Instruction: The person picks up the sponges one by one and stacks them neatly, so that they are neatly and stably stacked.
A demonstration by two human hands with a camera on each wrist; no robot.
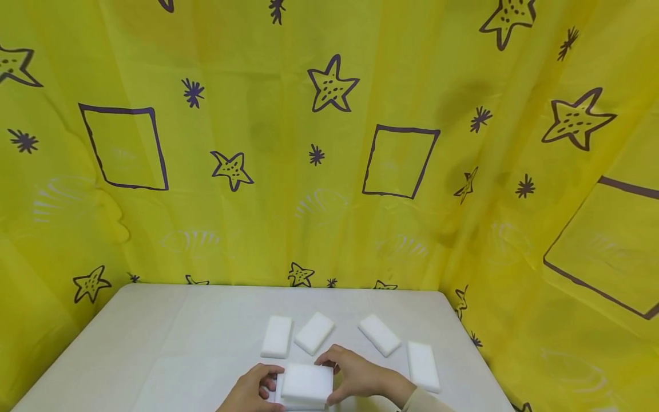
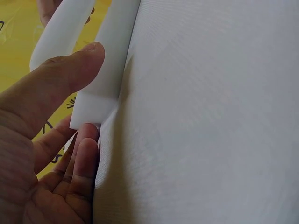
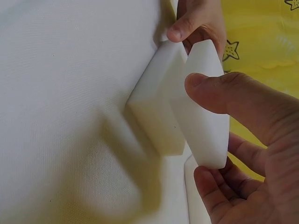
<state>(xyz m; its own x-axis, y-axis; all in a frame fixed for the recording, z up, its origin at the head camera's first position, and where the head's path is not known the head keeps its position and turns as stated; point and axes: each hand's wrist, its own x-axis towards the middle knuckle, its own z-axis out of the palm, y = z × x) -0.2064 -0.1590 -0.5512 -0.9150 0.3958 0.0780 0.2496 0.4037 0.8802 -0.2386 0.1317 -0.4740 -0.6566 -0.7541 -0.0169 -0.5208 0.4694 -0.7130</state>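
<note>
Two white rectangular sponges, smooth foam blocks, are between the hands at the table's near side. My right hand (image 1: pixel 358 375) pinches the upper sponge (image 3: pixel 203 126) by its right end, thumb on the near side and fingers on the far side. That sponge is slightly tilted over the lower sponge (image 3: pixel 161 109), with a gap showing between them in the left wrist view. On the left, my left hand (image 1: pixel 251 390) holds the end of the lower sponge (image 2: pixel 100 88), which lies on the table. Its thumb presses the near face while the fingertips curl at the opposite side.
Beyond the hands lie more white sponges: one upright to the left (image 1: pixel 277 336), an angled sponge (image 1: pixel 314 333) beside it, another angled sponge (image 1: pixel 379 335), and a sponge at the right (image 1: pixel 424 366). A yellow star-patterned curtain (image 1: pixel 268 223) surrounds the white table (image 1: pixel 123 355).
</note>
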